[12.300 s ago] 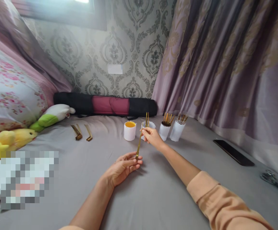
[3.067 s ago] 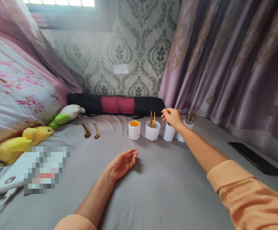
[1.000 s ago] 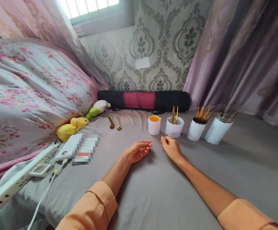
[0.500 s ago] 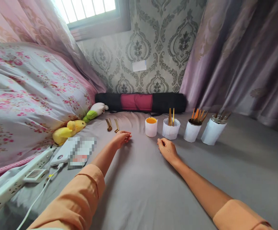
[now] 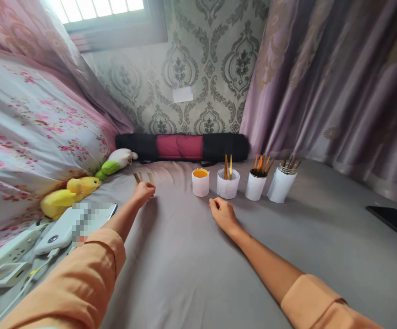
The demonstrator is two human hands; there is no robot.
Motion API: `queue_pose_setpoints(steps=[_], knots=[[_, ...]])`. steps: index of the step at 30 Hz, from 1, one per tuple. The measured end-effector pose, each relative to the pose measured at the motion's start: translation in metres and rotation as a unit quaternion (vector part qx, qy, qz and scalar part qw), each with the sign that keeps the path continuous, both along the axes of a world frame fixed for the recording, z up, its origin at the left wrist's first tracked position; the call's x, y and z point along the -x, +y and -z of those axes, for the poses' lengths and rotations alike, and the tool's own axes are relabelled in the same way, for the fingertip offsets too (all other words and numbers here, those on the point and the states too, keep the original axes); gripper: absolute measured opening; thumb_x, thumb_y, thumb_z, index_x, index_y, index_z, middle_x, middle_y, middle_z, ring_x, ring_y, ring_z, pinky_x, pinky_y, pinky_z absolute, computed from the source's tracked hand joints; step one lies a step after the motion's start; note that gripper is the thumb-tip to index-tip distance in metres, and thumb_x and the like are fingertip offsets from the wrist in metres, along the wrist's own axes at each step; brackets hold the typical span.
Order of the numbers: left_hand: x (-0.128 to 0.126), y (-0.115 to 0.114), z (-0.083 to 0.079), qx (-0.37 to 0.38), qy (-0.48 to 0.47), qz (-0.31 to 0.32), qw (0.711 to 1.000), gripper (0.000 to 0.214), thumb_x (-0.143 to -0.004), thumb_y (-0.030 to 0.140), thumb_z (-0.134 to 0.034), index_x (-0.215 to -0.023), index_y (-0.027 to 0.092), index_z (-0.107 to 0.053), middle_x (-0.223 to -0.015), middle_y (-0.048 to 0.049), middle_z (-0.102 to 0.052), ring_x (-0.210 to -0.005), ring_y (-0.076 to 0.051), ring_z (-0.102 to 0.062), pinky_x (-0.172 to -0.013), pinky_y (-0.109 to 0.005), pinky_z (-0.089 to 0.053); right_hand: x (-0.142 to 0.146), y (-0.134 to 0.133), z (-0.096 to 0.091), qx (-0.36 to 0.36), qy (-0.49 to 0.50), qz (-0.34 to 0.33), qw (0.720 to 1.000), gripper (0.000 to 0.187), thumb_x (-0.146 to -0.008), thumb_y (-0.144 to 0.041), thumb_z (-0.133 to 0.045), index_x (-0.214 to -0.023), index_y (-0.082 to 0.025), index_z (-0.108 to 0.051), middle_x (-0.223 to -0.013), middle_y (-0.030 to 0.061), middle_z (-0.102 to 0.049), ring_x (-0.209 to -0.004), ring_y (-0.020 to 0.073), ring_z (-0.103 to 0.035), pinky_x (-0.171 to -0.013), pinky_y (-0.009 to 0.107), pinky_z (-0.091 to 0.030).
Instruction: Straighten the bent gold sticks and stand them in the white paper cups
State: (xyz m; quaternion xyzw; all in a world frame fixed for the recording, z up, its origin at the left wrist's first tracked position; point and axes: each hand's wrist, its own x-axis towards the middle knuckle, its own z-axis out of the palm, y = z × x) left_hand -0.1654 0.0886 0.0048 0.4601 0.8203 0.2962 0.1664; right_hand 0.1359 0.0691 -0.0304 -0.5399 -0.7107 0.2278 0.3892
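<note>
My left hand (image 5: 144, 192) reaches over the near ends of two small groups of gold-brown thin sticks on the grey sheet. The left group (image 5: 137, 177) and the right group (image 5: 150, 177) show just past my knuckles. Its fingers bend down together, and their tips are hidden, so any hold is unclear. My right hand (image 5: 223, 214) rests on the sheet, loosely curled with nothing visible in it. Just beyond it stands a white-wrapped cup with gold sticks (image 5: 227, 185). To that cup's left is a white cup with an orange inside (image 5: 200, 183).
Further right stand a white-wrapped cup of orange sticks (image 5: 256, 185) and a white-wrapped glass jar of dark sticks (image 5: 282, 185). A black-and-red roll (image 5: 181, 147) lies along the wall. Plush toys (image 5: 59, 201), a white power bank (image 5: 56, 230) and a power strip (image 5: 11, 251) lie left; a dark phone (image 5: 393, 223) right.
My left hand has moved left, over the near ends of the gold-brown sticks, and its fingers bend down more. My right hand stays curled near the cups. The view has swung right.
</note>
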Motion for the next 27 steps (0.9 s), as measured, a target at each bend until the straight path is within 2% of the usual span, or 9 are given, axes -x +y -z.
queue_pose_setpoints(steps=[7, 14, 22, 27], knots=[[0.009, -0.002, -0.008, -0.007, 0.064, 0.02, 0.998, 0.021, -0.063, 0.02, -0.052, -0.075, 0.01, -0.065, -0.058, -0.0065, -0.062, -0.055, -0.015, -0.058, -0.048, -0.02, -0.041, 0.0, 0.0, -0.001, 0.009, 0.001, -0.003, 1.0, 0.033, -0.082, -0.038, -0.039, -0.07, -0.018, -0.061, -0.066, 0.0035, -0.064, -0.059, 0.0125, -0.053, -0.055, 0.021, -0.033], [0.009, -0.002, -0.017, 0.001, 0.112, 0.008, 0.994, 0.024, -0.065, 0.02, -0.052, -0.08, 0.011, -0.068, -0.06, -0.0071, -0.064, -0.06, -0.017, -0.06, -0.056, -0.022, -0.044, 0.0, 0.0, -0.001, 0.008, -0.005, -0.004, 1.0, 0.033, -0.082, -0.039, -0.038, -0.067, -0.018, -0.059, -0.062, 0.0026, -0.062, -0.057, 0.0125, -0.052, -0.054, 0.021, -0.033], [0.013, -0.004, -0.02, 0.02, 0.147, -0.005, 0.989, 0.024, -0.068, 0.017, -0.051, -0.083, 0.011, -0.068, -0.072, -0.01, -0.067, -0.074, -0.02, -0.062, -0.065, -0.024, -0.044, 0.0, 0.001, 0.001, 0.005, -0.01, -0.011, 1.0, 0.035, -0.082, -0.041, -0.037, -0.068, -0.018, -0.059, -0.056, 0.0009, -0.057, -0.052, 0.0116, -0.048, -0.051, 0.021, -0.03], [0.012, -0.002, -0.018, 0.022, 0.165, 0.002, 0.986, 0.021, -0.067, 0.017, -0.054, -0.081, 0.013, -0.069, -0.084, -0.0108, -0.068, -0.083, -0.022, -0.061, -0.068, -0.025, -0.044, 0.0, 0.002, 0.002, 0.009, -0.01, -0.011, 1.0, 0.036, -0.082, -0.042, -0.036, -0.069, -0.018, -0.059, -0.056, 0.0011, -0.057, -0.052, 0.0115, -0.047, -0.05, 0.021, -0.03]])
